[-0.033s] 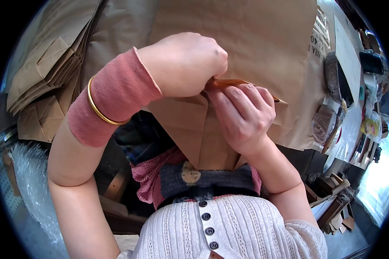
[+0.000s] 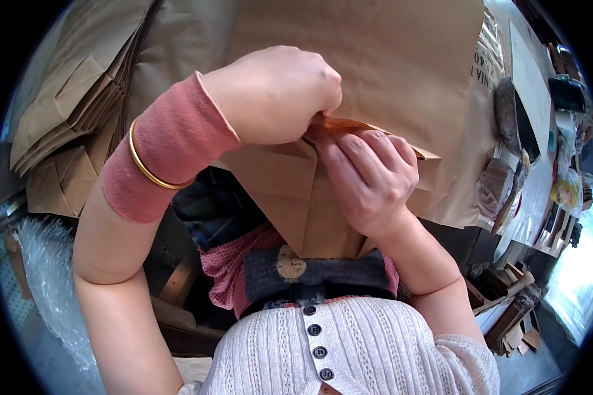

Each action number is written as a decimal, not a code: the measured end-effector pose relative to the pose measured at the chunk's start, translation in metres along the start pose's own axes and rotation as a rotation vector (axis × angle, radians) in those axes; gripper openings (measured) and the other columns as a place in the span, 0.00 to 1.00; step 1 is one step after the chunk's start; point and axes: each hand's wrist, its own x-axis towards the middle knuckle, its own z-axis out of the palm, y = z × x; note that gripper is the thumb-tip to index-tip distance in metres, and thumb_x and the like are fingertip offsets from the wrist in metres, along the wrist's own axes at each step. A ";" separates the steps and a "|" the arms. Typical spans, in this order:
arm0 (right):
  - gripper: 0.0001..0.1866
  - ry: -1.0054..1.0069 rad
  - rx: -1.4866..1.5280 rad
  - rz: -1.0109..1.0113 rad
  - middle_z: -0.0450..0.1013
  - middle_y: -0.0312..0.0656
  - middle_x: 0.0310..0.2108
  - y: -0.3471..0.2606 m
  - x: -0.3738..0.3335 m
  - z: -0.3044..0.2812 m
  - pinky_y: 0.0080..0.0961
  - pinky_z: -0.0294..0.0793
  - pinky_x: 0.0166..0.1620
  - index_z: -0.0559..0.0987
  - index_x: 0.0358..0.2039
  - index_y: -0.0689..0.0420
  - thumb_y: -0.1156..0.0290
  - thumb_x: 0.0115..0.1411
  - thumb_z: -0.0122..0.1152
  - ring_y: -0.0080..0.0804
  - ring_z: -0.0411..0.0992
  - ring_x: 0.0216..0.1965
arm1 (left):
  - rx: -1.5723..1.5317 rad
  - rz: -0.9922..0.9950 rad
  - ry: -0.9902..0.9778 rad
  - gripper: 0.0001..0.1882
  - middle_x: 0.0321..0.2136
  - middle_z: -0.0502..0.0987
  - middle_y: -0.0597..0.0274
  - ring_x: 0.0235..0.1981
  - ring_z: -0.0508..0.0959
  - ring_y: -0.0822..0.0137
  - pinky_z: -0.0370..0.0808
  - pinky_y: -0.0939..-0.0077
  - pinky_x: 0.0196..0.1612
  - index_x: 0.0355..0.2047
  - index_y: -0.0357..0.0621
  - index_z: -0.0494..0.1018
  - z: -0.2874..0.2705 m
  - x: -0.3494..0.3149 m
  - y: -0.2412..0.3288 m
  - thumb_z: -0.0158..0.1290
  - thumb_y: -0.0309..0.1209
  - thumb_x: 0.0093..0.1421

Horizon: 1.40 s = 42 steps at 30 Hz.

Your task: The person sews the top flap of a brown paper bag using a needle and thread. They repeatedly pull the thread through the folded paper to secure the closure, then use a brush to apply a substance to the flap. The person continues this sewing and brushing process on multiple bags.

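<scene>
A folded brown paper bag (image 2: 280, 191) lies at the near edge of the work surface, its lower part reaching over my lap. My left hand (image 2: 280, 95), with a pink cuff and a gold bangle at the wrist, is closed, its fingertips pinching the bag's upper edge. Those fingertips are mostly hidden behind the fist. Beside it, my right hand (image 2: 369, 178) grips the same edge with bent fingers, the thumb out of sight. Between the hands, a raised paper flap (image 2: 352, 124) glows orange where light passes through.
Brown paper (image 2: 402, 59) covers the work surface. Folded paper bags (image 2: 62, 115) are stacked at left, above a bundle of clear plastic (image 2: 56, 283). At right stand a crusted grey container (image 2: 510, 118) and a brush (image 2: 510, 197). Paper and card scraps (image 2: 514, 316) fill the lower right.
My left hand has shifted slightly left and away from me. The right hand has barely moved, and the flap between them shows a little more.
</scene>
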 end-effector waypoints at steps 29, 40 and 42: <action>0.11 -0.069 -0.050 0.051 0.74 0.37 0.30 -0.018 -0.009 -0.006 0.24 0.71 0.31 0.80 0.27 0.58 0.70 0.40 0.58 0.29 0.75 0.33 | 0.063 -0.046 0.006 0.03 0.22 0.77 0.51 0.28 0.78 0.48 0.75 0.60 0.32 0.21 0.38 0.76 0.004 0.004 0.010 0.56 0.22 0.43; 0.15 -0.159 -0.069 0.127 0.77 0.37 0.33 -0.017 -0.002 -0.015 0.26 0.73 0.32 0.82 0.37 0.59 0.73 0.46 0.63 0.29 0.76 0.30 | -0.004 -0.077 0.052 0.03 0.22 0.76 0.51 0.28 0.78 0.49 0.74 0.60 0.32 0.20 0.37 0.75 0.014 0.003 0.005 0.56 0.25 0.47; 0.14 -0.185 -0.059 0.133 0.77 0.36 0.32 -0.018 -0.003 -0.016 0.26 0.73 0.32 0.82 0.36 0.58 0.72 0.46 0.64 0.29 0.76 0.30 | 0.054 -0.031 0.096 0.03 0.22 0.76 0.51 0.28 0.78 0.49 0.75 0.60 0.32 0.20 0.38 0.75 0.015 0.005 0.007 0.56 0.25 0.46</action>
